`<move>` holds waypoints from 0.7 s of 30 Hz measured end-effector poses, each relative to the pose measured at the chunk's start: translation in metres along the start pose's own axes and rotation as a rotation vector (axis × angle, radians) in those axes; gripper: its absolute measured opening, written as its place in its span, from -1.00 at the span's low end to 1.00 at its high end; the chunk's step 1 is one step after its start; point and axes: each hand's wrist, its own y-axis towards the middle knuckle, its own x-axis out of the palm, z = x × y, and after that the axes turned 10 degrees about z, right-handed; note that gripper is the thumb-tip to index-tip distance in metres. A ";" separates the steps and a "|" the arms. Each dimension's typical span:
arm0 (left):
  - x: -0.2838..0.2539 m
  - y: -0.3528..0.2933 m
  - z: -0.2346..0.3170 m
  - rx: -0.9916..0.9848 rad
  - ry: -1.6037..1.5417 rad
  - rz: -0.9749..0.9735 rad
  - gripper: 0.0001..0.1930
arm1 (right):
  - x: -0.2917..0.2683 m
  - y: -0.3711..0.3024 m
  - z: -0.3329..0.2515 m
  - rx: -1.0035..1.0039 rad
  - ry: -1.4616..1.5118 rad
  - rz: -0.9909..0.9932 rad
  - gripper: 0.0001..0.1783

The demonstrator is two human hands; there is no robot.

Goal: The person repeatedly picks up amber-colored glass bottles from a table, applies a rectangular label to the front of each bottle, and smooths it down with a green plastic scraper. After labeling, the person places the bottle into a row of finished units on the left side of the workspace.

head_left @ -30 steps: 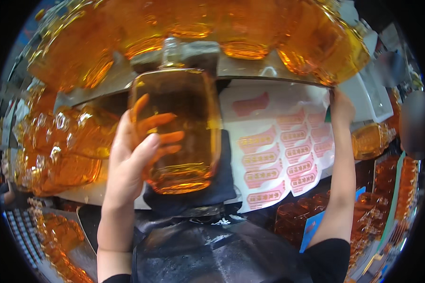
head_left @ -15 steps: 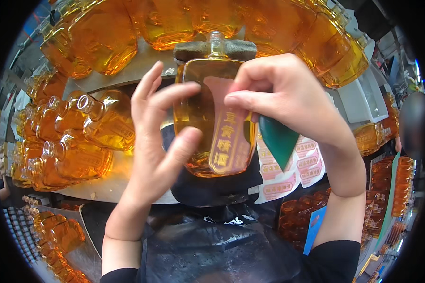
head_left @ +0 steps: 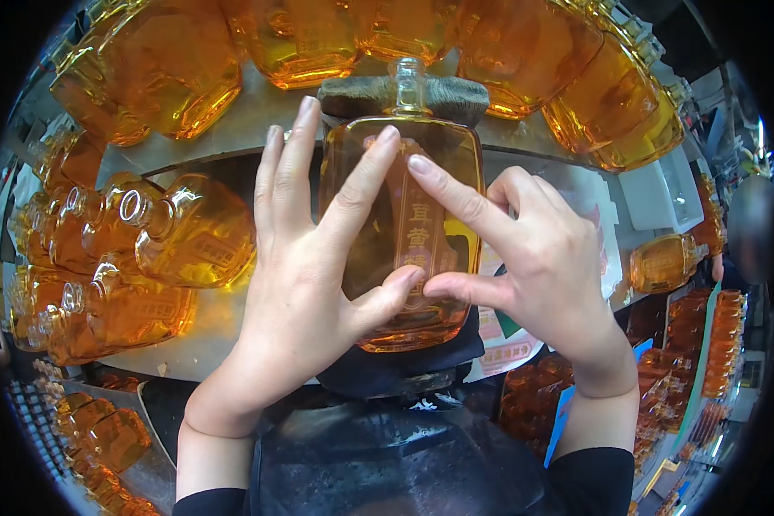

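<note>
Fingers (head_left: 353, 198) splayed on the left hand (head_left: 305, 262), thumb and forefinger parted on the right hand (head_left: 542, 245), frame the label (head_left: 418, 219) on the bottle (head_left: 370, 245) lying between; the earlier pinch is gone, suggesting smoothing.

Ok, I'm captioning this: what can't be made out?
Head view:
Green piece: mostly hidden by the right hand.
Label sheet: partly covered by that hand.
Bottle label: partly behind the left thumb.
Middle back bottles: tops cut off by upper edge.
Grey shape, right rim: blurred.
</note>
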 end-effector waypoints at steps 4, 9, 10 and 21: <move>0.005 0.001 0.000 -0.023 0.012 0.005 -0.09 | -0.001 0.003 0.007 0.004 0.020 -0.032 -0.10; 0.007 0.002 -0.010 0.015 -0.205 -0.008 -0.14 | 0.000 0.000 0.010 0.059 0.060 -0.052 -0.07; 0.010 0.001 -0.009 0.005 -0.176 0.003 -0.13 | 0.002 -0.001 0.010 0.055 0.043 -0.056 -0.07; 0.014 -0.003 -0.008 -0.041 -0.228 0.019 -0.10 | 0.003 0.001 0.015 0.056 0.079 -0.125 -0.03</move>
